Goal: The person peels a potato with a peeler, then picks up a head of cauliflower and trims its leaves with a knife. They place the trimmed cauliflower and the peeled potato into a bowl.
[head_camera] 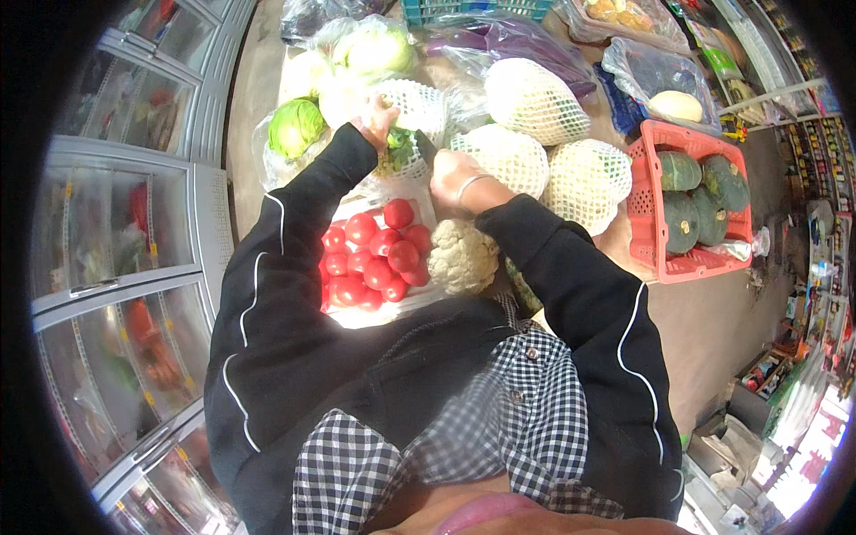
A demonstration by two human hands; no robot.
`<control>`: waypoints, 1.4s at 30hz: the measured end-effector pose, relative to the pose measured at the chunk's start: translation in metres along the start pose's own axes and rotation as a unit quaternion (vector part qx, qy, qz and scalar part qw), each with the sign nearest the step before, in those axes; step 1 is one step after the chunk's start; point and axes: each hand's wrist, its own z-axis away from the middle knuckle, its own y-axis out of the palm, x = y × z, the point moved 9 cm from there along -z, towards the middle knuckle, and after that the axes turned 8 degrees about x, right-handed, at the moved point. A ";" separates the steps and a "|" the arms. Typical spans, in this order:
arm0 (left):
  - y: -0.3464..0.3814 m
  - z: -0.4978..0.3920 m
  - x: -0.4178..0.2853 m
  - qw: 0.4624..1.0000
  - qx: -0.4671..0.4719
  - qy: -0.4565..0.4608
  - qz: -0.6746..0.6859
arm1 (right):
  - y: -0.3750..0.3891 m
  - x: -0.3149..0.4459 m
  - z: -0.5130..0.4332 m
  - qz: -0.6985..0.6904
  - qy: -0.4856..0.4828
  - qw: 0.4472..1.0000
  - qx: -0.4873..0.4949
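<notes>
My left hand grips a vegetable in a white foam net, whose cut-looking green stem part faces me. In my right hand is a knife, its dark blade pointing away beside that stem; the handle is hidden in my fist. A bare cauliflower lies just below my right wrist. Left of it, red tomatoes are heaped in a pale tray. Several more vegetables in foam nets sit to the right of my right hand.
A green cabbage in plastic rests at the left. Bagged eggplants lie behind, near a teal crate. At the right a red plastic crate holds dark green pumpkins. Glass-door coolers line the left side.
</notes>
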 end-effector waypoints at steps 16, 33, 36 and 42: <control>0.003 0.063 0.005 0.948 -0.233 0.078 0.204 | 0.000 -0.095 0.017 -0.454 -0.038 0.859 0.234; -0.005 0.069 0.010 0.941 -0.277 0.085 0.173 | -0.002 0.006 0.018 0.056 -0.065 0.993 -0.080; 0.000 0.056 0.010 0.964 -0.230 0.043 0.130 | -0.003 0.000 0.011 0.062 -0.067 0.995 -0.043; -0.002 0.054 0.003 0.949 -0.271 0.074 0.145 | 0.016 -0.008 -0.019 -0.012 -0.067 0.998 0.016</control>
